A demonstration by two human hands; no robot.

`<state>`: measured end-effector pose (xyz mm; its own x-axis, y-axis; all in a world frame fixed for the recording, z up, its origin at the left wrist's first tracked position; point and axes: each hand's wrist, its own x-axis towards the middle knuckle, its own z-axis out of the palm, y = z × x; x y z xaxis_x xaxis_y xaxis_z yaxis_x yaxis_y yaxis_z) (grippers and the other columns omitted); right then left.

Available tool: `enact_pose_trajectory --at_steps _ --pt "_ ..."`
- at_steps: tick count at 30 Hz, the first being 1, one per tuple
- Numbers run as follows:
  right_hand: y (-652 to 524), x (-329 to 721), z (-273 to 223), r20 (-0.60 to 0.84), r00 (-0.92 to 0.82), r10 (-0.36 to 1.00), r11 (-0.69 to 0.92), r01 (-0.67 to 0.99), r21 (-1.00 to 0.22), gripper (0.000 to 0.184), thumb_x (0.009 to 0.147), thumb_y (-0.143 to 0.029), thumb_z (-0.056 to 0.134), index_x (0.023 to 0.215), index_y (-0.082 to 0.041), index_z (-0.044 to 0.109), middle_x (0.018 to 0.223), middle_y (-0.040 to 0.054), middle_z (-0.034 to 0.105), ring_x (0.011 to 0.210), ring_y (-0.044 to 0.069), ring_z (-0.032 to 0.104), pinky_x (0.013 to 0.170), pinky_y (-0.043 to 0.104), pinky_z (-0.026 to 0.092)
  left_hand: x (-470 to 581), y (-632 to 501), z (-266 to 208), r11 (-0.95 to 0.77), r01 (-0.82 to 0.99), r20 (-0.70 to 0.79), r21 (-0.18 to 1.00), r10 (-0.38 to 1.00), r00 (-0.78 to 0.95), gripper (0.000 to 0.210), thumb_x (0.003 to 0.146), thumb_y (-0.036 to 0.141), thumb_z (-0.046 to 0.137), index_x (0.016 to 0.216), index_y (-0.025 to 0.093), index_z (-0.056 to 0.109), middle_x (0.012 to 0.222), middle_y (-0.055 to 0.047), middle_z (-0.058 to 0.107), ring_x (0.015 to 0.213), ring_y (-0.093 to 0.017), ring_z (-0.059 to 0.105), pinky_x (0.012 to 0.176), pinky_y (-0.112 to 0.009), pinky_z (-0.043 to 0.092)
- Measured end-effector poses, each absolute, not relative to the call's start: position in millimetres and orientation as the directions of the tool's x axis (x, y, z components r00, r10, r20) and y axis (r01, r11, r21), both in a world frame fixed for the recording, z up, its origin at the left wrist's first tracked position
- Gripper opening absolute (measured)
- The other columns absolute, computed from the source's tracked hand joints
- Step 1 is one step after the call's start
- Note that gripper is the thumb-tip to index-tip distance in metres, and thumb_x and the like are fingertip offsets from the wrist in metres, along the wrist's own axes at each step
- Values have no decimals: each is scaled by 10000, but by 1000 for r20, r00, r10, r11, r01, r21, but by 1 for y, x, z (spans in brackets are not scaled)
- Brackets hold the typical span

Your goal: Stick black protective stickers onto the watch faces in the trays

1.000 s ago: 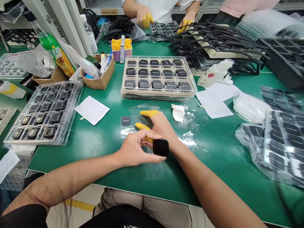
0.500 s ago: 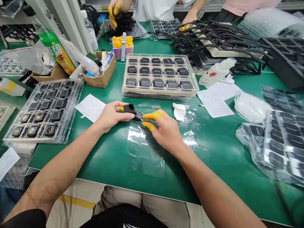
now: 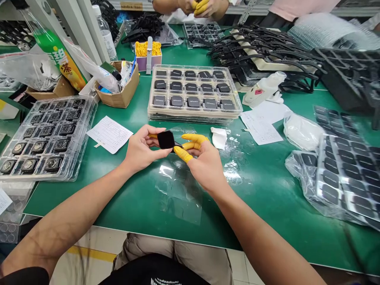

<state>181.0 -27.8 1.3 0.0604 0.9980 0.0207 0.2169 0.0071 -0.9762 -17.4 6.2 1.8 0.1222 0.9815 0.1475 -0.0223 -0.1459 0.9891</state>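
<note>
My left hand (image 3: pixel 139 149) grips a smartwatch body (image 3: pixel 166 140) by its edges, its square black screen facing up toward me. At its right side, my right hand (image 3: pixel 205 161), with yellow finger cots, closes thumb and fingers on a thin black film piece (image 3: pixel 178 144). Most of that piece is hidden by the watch and the fingertips, and I cannot tell whether it touches the watch. Below both hands a clear plastic sheet (image 3: pixel 181 198) lies on the green table (image 3: pixel 124 206). A crumpled white cloth (image 3: pixel 219 137) rests just right of my right hand.
Ahead stands a stack of trays (image 3: pixel 194 113) with black square pieces. At left is a clear tray of watches (image 3: pixel 69 164); at right, sheets of black films (image 3: pixel 346 178). A white bottle (image 3: pixel 263 89), papers (image 3: pixel 110 134) and a cardboard box (image 3: pixel 120 95) surround the work area. A co-worker's hands (image 3: pixel 204 7) are opposite.
The watch has turned so its screen faces me more. My right fingers have moved closer to its edge, and less of the black film shows. The co-worker's hands have come together.
</note>
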Motion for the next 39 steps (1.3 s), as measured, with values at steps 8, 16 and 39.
enact_pose_trajectory --at_steps 8,16,39 --pt "-26 185 5 29 62 998 21 128 -992 445 810 -462 878 1158 -259 690 997 34 751 848 181 726 871 407 665 -15 3 4 -109 -22 111 994 985 131 681 576 422 1032 1088 179 654 1067 -64 814 898 -202 809 888 -330 667" --pt "-31 181 -1 382 44 923 330 417 -847 199 981 -456 730 1022 -263 760 971 51 817 826 213 769 795 390 659 -19 11 14 268 -342 -216 901 959 182 665 543 296 1039 1077 189 657 932 14 777 859 -189 804 901 -378 675" --pt "-34 206 33 461 12 887 461 15 -887 127 876 -466 880 907 -359 818 818 -9 727 792 193 678 809 427 599 -36 22 7 -59 266 84 962 993 -85 499 632 164 932 1088 180 730 1063 -52 818 955 -224 795 889 -349 648"
